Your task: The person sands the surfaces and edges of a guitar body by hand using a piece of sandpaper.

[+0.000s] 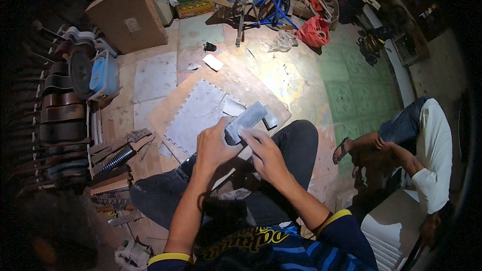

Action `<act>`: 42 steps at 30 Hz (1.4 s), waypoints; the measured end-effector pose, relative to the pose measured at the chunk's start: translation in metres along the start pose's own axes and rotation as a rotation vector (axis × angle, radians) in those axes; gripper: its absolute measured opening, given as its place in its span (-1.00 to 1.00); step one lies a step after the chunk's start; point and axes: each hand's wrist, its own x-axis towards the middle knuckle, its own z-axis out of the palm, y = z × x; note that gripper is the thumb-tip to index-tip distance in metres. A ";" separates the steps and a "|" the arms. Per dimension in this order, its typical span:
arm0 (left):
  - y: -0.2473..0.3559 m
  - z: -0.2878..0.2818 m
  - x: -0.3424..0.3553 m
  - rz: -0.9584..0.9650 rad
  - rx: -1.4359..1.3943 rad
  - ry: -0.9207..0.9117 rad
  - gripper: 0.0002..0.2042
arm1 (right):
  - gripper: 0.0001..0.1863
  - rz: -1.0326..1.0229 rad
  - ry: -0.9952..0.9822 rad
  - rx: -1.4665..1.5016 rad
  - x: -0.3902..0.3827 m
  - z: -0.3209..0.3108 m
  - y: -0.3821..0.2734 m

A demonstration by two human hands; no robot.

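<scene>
Between my two hands, over my crossed legs, is a flat grey rectangular block with a pale, dusty-looking face. Its exact kind I cannot make out. My left hand is closed around its near left end, where a darker part shows by the thumb. The fingers of my right hand press on its near right side. Just beyond it, a small dark block with a pale top lies on the wooden board. A piece of white paper sits beside it on the grey mat with a jagged edge.
Saws and a ribbed dark tool lie to my left, near rows of curved wooden parts and a blue tub. Ahead are a blue hose and a red bag. Another person sits at right.
</scene>
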 end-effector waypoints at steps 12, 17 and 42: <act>0.006 0.003 -0.004 0.002 -0.020 0.008 -0.49 | -0.39 -0.005 -0.022 -0.040 0.006 -0.002 0.003; 0.001 0.000 -0.002 -0.018 0.007 0.000 -0.48 | -0.37 -0.021 -0.014 0.004 0.000 -0.004 -0.004; 0.000 -0.003 0.003 -0.026 0.060 -0.017 -0.45 | -0.32 0.269 -0.140 -0.392 0.025 -0.010 0.066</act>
